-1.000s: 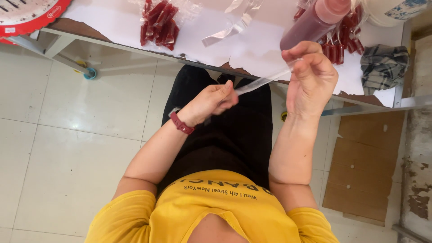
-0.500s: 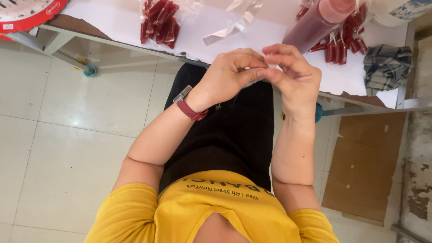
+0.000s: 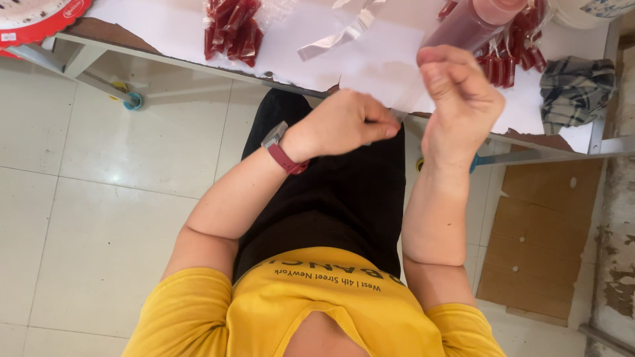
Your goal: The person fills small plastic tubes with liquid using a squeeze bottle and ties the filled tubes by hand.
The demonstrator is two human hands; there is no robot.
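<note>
At the worktop edge: both hands raised above the lap.
Left hand (image 3: 347,125): grip pressed together, apparently pinching a thin clear strip (image 3: 401,114), mostly hidden.
Right hand (image 3: 460,99): fingers curled shut just beside it; contents unclear.
Beyond the grips: red sachets (image 3: 231,30) on the worktop (image 3: 172,26).

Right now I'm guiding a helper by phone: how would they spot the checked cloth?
Find the white-topped table above the hands. Follow it to its right end, past the red packets. The checked cloth lies crumpled there, the only dark plaid fabric.

White table (image 3: 370,63), red sachets (image 3: 231,30), perhaps
</note>
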